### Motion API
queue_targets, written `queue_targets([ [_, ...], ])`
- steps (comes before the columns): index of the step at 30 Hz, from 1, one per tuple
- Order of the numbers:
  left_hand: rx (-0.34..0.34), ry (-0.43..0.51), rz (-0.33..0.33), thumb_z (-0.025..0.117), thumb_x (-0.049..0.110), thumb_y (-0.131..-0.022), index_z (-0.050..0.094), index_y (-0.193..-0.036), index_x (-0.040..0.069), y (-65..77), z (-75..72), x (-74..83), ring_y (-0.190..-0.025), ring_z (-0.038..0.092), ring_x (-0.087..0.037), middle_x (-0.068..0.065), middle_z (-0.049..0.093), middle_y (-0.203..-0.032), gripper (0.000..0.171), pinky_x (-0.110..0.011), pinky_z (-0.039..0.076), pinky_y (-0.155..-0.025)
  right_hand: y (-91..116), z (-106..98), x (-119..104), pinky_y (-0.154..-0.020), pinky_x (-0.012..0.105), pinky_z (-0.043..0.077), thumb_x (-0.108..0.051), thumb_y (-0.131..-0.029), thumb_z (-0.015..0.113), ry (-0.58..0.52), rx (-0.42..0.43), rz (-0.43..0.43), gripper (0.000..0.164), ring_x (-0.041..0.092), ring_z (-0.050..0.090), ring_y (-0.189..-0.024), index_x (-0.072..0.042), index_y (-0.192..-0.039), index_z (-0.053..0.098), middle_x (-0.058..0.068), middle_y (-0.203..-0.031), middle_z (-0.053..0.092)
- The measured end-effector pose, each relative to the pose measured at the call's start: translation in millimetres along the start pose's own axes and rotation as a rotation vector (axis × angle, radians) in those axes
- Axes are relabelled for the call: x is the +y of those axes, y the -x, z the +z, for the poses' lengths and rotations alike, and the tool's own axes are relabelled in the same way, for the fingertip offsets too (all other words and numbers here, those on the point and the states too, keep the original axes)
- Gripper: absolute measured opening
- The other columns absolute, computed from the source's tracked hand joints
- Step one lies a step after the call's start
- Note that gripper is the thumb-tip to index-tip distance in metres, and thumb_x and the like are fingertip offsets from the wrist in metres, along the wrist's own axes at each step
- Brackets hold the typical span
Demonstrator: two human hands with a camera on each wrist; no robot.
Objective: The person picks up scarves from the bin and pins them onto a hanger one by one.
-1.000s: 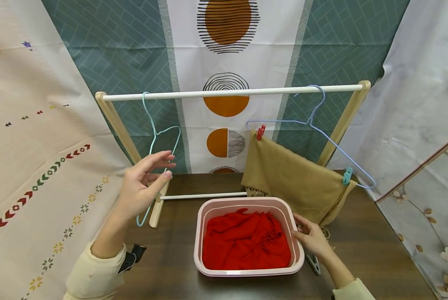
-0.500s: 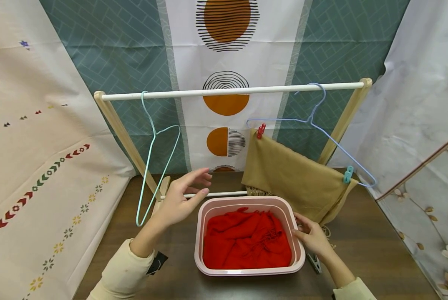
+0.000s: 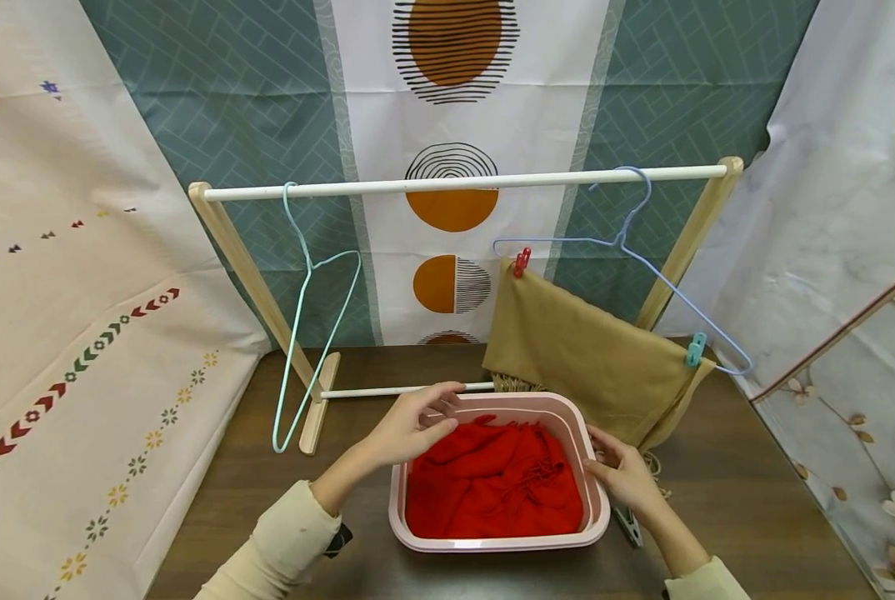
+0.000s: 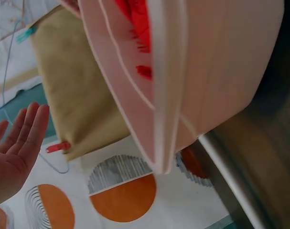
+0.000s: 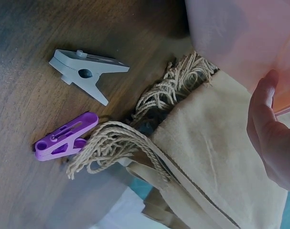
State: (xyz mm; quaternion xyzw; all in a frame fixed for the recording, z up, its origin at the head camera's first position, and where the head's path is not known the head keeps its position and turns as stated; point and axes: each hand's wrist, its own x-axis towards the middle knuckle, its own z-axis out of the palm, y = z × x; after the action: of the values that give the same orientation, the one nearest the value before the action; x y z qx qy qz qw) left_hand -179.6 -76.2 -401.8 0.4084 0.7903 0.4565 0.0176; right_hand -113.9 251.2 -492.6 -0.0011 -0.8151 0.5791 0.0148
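The left hand (image 3: 412, 427) reaches over the back-left part of the pale pink, rounded-rectangular plastic basin (image 3: 497, 545), its thumb and fingers spread apart and holding nothing. The right hand (image 3: 627, 477) holds the basin's right rim, which should serve well to steady it.

The step in hand looks like reaching for the bright red fringed fabric cloth (image 3: 492, 492). To do it well, I'd bring the left hand down clear of the rim, pinch a thick fold near the middle rather than the loose fringe (strands tangle easily), and lift straight up while the right hand keeps the basin from sliding.

The red cloth lies heaped inside the basin, to the right of the left fingertips and toward the person, with a gap to close; it sits left of the right hand, across the rim.

Farther out, a mint-green wire hanger (image 3: 310, 267) hangs bare at left. Beyond the right hand, a khaki fringed cloth (image 3: 582, 342) is clipped to a lavender-blue wire hanger (image 3: 622, 242); a grey plastic clothespin (image 5: 102, 67) and a purple plastic clothespin (image 5: 61, 148) lie nearby.
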Motion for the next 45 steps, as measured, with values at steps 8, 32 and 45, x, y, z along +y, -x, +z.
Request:
queue_targets([
  [8, -0.153, -0.05, -0.038, 0.066, 0.007, -0.081, 0.047, -0.127, 0.0, 3.3, 12.2, -21.7, -0.092, 0.061, -0.021, -0.011, 0.059, -0.112, 0.05, -0.029, 0.051, -0.072, 1.0, -0.3, -2.3, -0.067, 0.021, 0.049, 0.012, -0.078, 0.06, -0.018, -0.005, -0.006, 0.052, 0.022, 0.061, -0.086, 0.015, -0.126, 0.041, 0.033, -0.11, 0.054],
  [32, -0.627, -0.268, -0.287, 0.08, 0.034, -0.065, 0.043, -0.133, 0.011, 9.9, 38.6, -61.3, -0.089, 0.053, -0.013, -0.002, 0.058, -0.099, 0.08, -0.023, 0.044, -0.076, 0.0, 2.0, 0.9, -0.067, 0.022, 0.049, 0.013, -0.077, 0.058, 0.007, 0.012, -0.005, 0.05, 0.015, 0.06, -0.082, 0.014, -0.125, 0.044, 0.031, -0.106, 0.056],
  [45, -0.642, -0.483, -0.369, 0.082, 0.005, -0.057, 0.063, -0.108, 0.009, 8.4, 45.5, -55.7, -0.082, 0.051, -0.009, 0.0, 0.062, -0.094, 0.055, -0.021, 0.046, -0.074, 0.7, 2.3, 0.6, -0.068, 0.021, 0.048, 0.012, -0.078, 0.059, 0.01, 0.02, 0.009, 0.05, 0.024, 0.06, -0.085, 0.014, -0.126, 0.043, 0.031, -0.109, 0.055],
])
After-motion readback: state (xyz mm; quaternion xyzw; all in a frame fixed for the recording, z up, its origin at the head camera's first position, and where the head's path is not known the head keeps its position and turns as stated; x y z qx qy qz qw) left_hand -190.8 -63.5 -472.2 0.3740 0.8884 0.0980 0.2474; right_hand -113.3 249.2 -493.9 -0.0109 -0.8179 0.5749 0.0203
